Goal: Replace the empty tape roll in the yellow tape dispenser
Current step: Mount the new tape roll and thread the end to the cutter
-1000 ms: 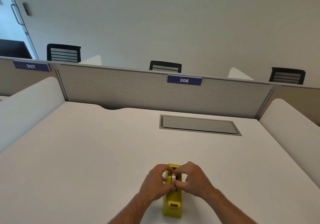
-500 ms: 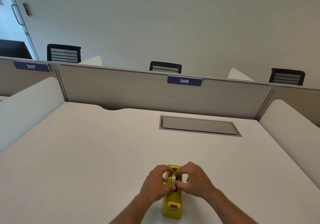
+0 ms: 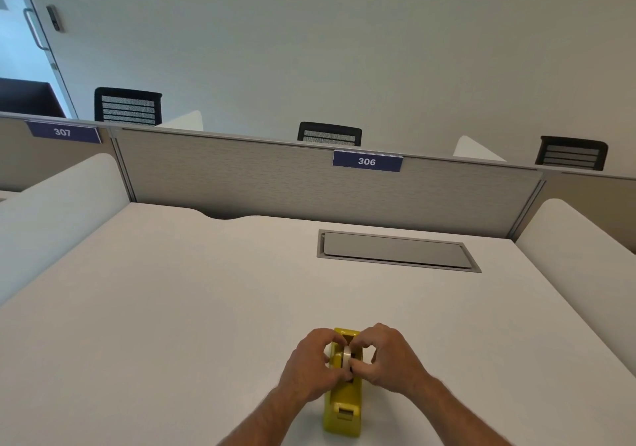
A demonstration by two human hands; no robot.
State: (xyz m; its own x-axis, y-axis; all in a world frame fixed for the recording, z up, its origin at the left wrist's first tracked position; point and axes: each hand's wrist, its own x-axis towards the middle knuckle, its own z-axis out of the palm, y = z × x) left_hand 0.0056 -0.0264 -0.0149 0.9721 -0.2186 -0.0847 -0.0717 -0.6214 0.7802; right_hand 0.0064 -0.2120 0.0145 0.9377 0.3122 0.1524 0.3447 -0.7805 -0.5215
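Hands, left (image 3: pixel 311 364) and right (image 3: pixel 387 359), pinch tape roll (image 3: pixel 346 356) in yellow dispenser (image 3: pixel 344 401)

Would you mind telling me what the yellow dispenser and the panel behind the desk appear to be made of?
The yellow dispenser looks like moulded plastic: uniform colour, rounded edges, soft sheen. The panel seems fabric-covered, judging by its matte, finely woven grey texture, with what looks like a metal trim along its top. Neither can be confirmed from sight alone.

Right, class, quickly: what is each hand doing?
Left hand: closed on the tape roll in the dispenser.
Right hand: closed on the same roll.
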